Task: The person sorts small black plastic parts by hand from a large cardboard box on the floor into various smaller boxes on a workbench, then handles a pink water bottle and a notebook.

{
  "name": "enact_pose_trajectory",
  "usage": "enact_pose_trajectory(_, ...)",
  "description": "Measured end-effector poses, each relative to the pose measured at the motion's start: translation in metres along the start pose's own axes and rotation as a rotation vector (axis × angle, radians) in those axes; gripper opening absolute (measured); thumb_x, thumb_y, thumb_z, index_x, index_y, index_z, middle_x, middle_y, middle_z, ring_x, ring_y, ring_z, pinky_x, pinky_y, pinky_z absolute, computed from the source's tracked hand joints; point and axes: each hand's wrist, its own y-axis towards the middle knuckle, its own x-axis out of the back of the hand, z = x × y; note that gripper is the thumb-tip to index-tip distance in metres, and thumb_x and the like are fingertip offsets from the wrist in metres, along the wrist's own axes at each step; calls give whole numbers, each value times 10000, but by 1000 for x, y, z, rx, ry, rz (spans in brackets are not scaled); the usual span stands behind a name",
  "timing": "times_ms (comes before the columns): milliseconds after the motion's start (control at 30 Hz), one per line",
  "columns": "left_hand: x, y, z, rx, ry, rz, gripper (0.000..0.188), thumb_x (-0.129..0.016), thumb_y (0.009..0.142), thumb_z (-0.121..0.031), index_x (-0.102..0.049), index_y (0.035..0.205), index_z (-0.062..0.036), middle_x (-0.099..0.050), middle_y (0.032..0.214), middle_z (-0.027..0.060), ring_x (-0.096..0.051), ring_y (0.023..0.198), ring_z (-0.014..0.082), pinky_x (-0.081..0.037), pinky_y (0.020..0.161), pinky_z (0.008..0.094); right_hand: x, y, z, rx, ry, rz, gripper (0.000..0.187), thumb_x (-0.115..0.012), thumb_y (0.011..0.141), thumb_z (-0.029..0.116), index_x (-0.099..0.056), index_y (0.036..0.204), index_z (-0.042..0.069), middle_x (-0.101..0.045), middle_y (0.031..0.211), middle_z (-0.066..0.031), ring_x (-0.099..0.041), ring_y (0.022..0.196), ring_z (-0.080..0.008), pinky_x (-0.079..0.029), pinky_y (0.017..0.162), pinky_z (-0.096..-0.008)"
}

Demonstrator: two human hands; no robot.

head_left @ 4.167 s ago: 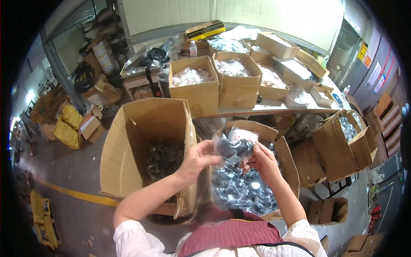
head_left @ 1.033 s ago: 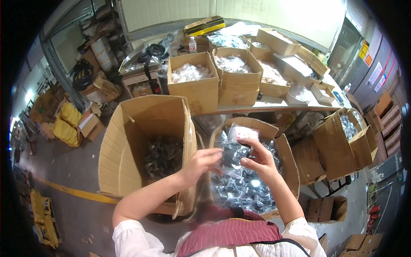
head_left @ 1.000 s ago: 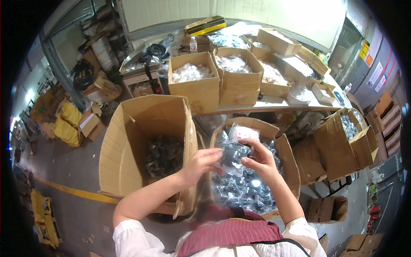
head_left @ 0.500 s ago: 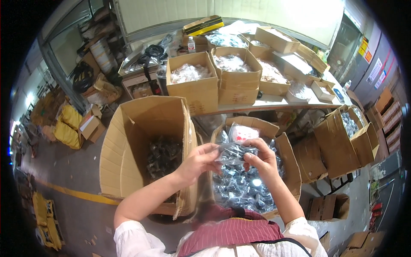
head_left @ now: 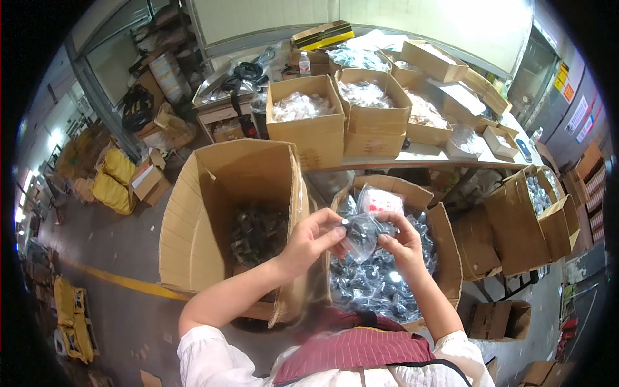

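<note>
Holding a clear plastic bag (head_left: 361,246) with a dark item (head_left: 365,227) inside, stretched between both hands, directly above an open carton (head_left: 448,255) full of similar bagged dark pieces (head_left: 380,284). Pinching its left edge between thumb and fingers of the left hand (head_left: 314,238), its right edge likewise with the right hand (head_left: 403,244); in contact on both sides, with neither nearer than the other. Spanning roughly left to right from one pinch to the other, with loose film hanging toward the near side; true long axis of the dark item hard to tell under folds and glare. Just beyond the bag, apparently lying at the far end of the same carton, a white packet (head_left: 382,200) with red marks. To the left, nearer to the left hand than to the right, a taller carton (head_left: 193,226) with dark bagged pieces deep inside. Farther ahead, a pale surface (head_left: 422,157) crowded with goods: side by side near its front edge, two cartons of whitish packets (head_left: 302,107), behind them a small bottle (head_left: 304,62), toward the right smaller boxes. Below its right end, a brown carton (head_left: 512,226) with more bagged contents. Off to the left, grey floor (head_left: 122,242) with a yellow line (head_left: 126,278) and yellow sacks (head_left: 111,188).
</note>
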Motion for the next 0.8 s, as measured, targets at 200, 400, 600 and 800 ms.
enact_pose_trajectory(200,13,5,-2,20,-53,-84,177,-547,966,-143,-624,1002,12,-674,786,74,-643,617,148,-546,577,280,9,-3,7,-40,84,102,370,-646,930,72,-556,1271,-39,-615,1175,-119,-685,856,-192,-596,727,-333)
enact_pose_trajectory(400,42,28,-11,-83,-339,-36,122,-592,949,-160,-650,973,-56,-668,790,28,-618,610,110,-486,513,246,80,-6,-31,-134,-132,-180,487,-685,911,220,-554,1337,24,-574,1305,-83,-622,1075,-173,-564,877,-367)
enact_pose_trajectory(600,20,5,-2,61,91,20,103,-613,947,-134,-660,1002,-61,-642,870,-14,-607,782,58,-501,670,230,8,-1,-8,-101,-44,349,902,-745,880,471,-321,1549,39,-397,1522,-123,-415,1363,-229,-464,1018,-420)
enact_pose_trajectory(800,10,18,22,-94,189,70,112,-593,996,-155,-633,1013,-52,-605,775,-19,-565,651,55,-474,562,233,0,-17,-30,-192,-276,84,539,-678,904,209,-548,1361,-46,-637,1171,-58,-603,1033,-148,-492,911,-290)
